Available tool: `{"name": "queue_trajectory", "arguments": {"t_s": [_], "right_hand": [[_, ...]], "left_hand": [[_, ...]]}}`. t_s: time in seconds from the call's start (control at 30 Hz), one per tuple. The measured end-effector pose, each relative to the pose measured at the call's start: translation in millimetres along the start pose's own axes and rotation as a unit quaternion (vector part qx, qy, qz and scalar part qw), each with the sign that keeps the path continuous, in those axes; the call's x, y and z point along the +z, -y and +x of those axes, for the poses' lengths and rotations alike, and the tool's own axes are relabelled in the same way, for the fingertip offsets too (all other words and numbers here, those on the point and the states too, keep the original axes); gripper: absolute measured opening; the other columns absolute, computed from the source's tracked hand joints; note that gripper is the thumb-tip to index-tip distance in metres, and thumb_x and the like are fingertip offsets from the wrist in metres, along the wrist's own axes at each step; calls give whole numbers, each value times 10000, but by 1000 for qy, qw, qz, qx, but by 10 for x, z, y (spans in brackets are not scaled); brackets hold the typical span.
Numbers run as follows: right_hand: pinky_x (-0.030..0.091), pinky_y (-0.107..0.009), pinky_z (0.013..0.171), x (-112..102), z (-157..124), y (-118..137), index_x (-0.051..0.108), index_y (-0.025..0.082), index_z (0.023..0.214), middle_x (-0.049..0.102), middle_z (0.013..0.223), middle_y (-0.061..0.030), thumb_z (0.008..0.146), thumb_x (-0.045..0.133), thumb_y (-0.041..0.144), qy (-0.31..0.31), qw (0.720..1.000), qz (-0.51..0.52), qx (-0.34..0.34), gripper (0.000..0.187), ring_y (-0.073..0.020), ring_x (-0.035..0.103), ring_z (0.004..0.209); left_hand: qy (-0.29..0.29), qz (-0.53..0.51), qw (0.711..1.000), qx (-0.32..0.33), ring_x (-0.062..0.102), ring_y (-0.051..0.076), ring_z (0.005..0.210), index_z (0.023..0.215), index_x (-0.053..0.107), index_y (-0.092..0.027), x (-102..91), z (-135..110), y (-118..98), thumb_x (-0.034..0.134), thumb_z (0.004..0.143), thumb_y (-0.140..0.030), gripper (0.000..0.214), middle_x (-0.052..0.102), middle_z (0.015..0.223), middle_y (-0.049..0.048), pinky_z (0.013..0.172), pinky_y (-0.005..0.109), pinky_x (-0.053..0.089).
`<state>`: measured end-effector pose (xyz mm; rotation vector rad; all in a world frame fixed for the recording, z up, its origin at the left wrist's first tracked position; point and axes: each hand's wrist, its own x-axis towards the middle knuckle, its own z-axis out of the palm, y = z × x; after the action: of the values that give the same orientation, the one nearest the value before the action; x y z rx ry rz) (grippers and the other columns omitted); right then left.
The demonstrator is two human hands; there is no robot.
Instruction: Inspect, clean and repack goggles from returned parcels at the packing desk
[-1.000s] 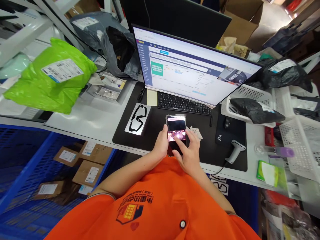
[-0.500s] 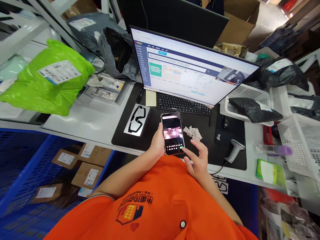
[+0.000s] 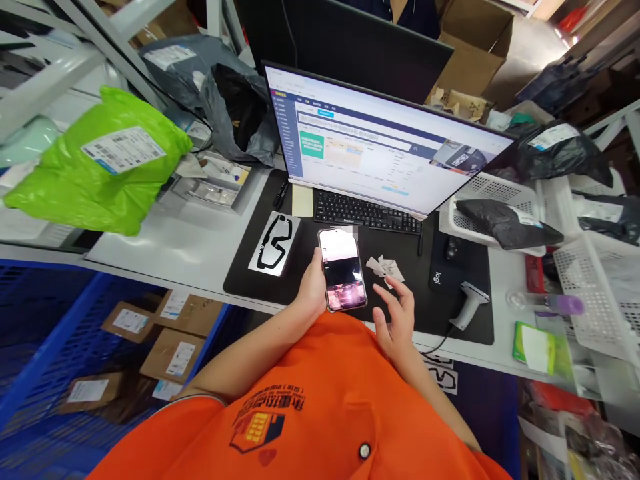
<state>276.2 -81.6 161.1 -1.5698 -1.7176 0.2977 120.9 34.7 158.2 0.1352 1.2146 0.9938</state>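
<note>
My left hand [image 3: 313,287] is closed around the left side of a smartphone [image 3: 343,270], held screen up above the front of the black desk mat [image 3: 300,283]. Its screen is white at the top, with a dark band and a pink picture below. My right hand [image 3: 396,310] hovers just right of the phone, fingers apart, touching nothing. Crumpled pale paper [image 3: 385,268] lies beyond its fingertips. To the left of the phone sits a white box [image 3: 274,244] with a black outline printed on it.
Behind the keyboard [image 3: 367,212] stands a lit monitor [image 3: 390,147]. A barcode scanner [image 3: 470,303] and a mouse [image 3: 451,248] are at right, near white baskets [image 3: 493,187]. A green parcel [image 3: 105,167] lies at left, above a blue crate [image 3: 45,347] of cartons.
My right hand has drawn back from the phone's lower right corner. On the phone screen, the picture has moved down and a white area now fills the top.
</note>
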Motion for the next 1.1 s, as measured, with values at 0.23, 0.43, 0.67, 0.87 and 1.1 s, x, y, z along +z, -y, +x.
{"name": "queue_trajectory", "arguments": {"t_s": [0.23,0.43,0.67,0.87,1.1], "right_hand": [[490,-522,1060,51,-53,-123,582,244,1349,477,1406,-133,998,504,250,1,999,13,31,359,-299,525,1311],[530,-480,1020,65,-160,-353,609,221,1310,465,1412,-144,1015,499,260,0,997,9,77,318,-263,567,1248],[549,-493,976,111,-306,-632,617,230,1308,474,1413,-153,1018,492,321,7,995,-38,97,329,-281,574,1238],[542,-509,972,143,-386,-1325,624,166,1296,497,1371,-196,1014,469,360,-12,985,-104,138,375,-292,588,1194],[477,-564,1024,13,-455,-2388,608,49,1286,516,1303,-262,967,445,372,-39,957,-200,206,482,-370,529,1241]], "left_hand": [[-12,18,999,-28,767,254,809,1057,720,-151,-57,38,-22,536,956,-584,481,789,960,117,783,379,620],[-25,24,999,-18,759,246,716,1103,698,-168,-77,30,-126,505,963,-588,483,788,958,102,665,377,618],[-20,-3,1000,17,760,255,750,1167,694,-169,-34,-41,-224,456,975,-597,527,789,974,103,700,383,616],[-30,-7,999,43,751,240,735,1130,704,-190,-97,-37,-277,424,994,-537,466,787,927,71,711,368,613],[-157,8,982,102,672,172,550,990,694,-212,-710,313,-507,447,986,-396,308,739,736,-6,574,274,564]]}}
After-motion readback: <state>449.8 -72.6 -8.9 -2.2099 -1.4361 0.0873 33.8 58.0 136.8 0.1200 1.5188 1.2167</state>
